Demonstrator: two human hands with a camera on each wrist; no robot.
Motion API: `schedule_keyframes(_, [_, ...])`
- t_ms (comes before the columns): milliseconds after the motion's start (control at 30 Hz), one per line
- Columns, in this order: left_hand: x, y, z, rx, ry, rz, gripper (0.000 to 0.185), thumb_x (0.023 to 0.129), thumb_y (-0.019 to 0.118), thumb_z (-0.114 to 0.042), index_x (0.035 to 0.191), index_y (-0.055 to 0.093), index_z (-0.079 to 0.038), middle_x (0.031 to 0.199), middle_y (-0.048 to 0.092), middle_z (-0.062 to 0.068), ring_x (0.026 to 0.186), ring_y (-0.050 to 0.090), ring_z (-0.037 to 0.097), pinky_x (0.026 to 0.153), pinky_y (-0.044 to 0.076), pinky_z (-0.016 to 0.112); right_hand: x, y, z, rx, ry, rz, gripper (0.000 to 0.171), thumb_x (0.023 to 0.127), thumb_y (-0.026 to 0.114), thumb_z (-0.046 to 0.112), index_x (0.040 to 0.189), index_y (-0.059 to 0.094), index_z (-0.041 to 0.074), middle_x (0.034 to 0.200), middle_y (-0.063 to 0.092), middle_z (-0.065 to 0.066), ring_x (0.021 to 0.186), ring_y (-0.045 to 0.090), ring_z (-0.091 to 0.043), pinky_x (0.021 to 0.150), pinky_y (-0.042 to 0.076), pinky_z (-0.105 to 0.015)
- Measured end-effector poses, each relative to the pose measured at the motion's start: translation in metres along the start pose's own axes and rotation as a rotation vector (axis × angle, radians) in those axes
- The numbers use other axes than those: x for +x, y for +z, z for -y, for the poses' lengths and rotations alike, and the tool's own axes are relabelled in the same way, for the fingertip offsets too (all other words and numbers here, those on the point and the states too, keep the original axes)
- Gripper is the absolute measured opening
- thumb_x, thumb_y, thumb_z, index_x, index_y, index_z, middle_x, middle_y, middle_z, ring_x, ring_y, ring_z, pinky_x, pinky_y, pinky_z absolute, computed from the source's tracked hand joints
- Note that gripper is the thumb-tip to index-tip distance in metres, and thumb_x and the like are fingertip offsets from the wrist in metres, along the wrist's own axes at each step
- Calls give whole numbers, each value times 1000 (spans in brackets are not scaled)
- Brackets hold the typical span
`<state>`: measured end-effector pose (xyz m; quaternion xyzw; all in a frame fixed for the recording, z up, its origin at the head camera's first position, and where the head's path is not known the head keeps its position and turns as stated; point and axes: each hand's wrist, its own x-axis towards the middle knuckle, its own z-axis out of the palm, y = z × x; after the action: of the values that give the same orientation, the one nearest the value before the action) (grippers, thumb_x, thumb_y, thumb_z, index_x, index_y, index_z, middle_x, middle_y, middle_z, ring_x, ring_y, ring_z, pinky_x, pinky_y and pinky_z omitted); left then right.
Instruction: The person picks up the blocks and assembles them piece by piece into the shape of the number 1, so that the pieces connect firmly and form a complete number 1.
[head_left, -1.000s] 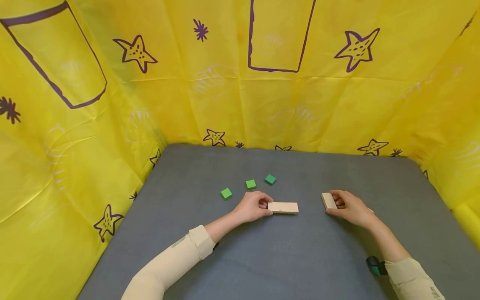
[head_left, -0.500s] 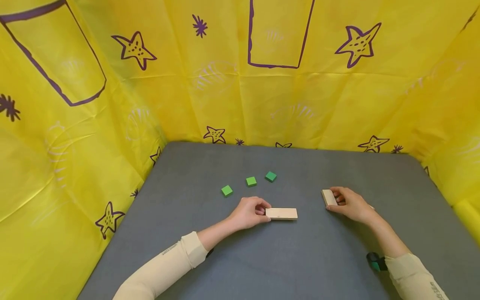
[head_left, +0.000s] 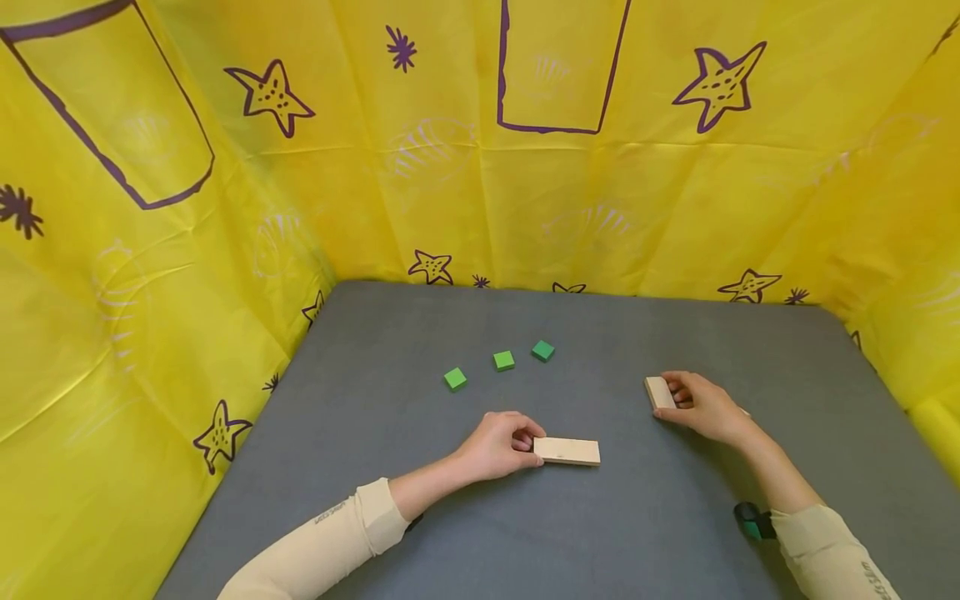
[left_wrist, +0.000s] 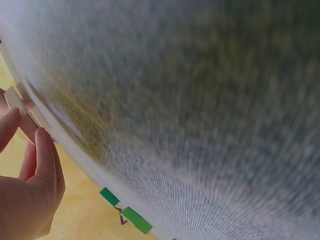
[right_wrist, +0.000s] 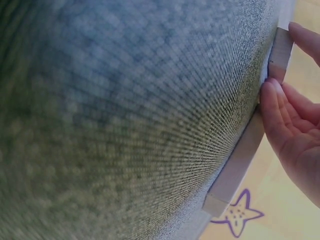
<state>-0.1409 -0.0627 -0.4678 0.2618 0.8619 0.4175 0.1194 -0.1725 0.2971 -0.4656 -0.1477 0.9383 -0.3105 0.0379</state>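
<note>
My left hand (head_left: pixel 498 446) pinches the left end of a flat, pale wooden block (head_left: pixel 567 451) between thumb and fingers. In the left wrist view its fingertips grip that block (left_wrist: pixel 22 112) at the frame's edge. Whether the block touches the table is hard to tell. Farther right, my right hand (head_left: pixel 703 406) holds a second wooden block (head_left: pixel 659 392) by its long sides. A third long wooden block (right_wrist: pixel 237 165) lies beside the right hand in the right wrist view; the hand mostly covers it in the head view.
Three small green square tiles lie beyond my left hand: a left light one (head_left: pixel 455 379), a middle light one (head_left: pixel 503 360) and a darker one (head_left: pixel 543 351). The grey table (head_left: pixel 585 533) meets a yellow patterned cloth (head_left: pixel 555 183) at its back and sides.
My left hand has drawn its wooden block toward the near edge, away from the green tiles. My right hand and its block have stayed nearly still. The head view has tilted slightly.
</note>
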Motion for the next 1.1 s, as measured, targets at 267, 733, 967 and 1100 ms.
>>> schedule_keyframes(267, [-12,5,0,-28,2,16,27,75,84,-5,99,72,-3,86,63,1,76,62,5,70,52,14,0,-1,-2,-8,7,0,63,83,79,25,127,51,-10,104,59,-16,93,56,-29,78,49,-43])
schedule_keyframes(733, [-26,11,1,-45,17,48,28,73,85,-5,97,72,-5,84,62,-3,74,60,1,69,51,13,1,-2,0,3,-3,-7,61,82,80,23,126,52,-11,102,58,-17,91,56,-30,77,49,-42])
schedule_keyframes(967, [-27,13,2,-30,9,68,27,73,85,-6,96,72,-6,85,62,-3,75,60,1,69,51,13,1,-2,1,5,6,2,62,83,79,23,126,51,-11,103,58,-17,92,56,-30,77,49,-42])
schedule_keyframes(1100, [-29,14,2,-31,11,75,27,73,86,-5,96,71,-5,84,62,-3,74,59,0,68,51,13,0,-1,0,15,9,0,62,83,80,23,126,51,-11,103,58,-17,91,56,-29,76,50,-41])
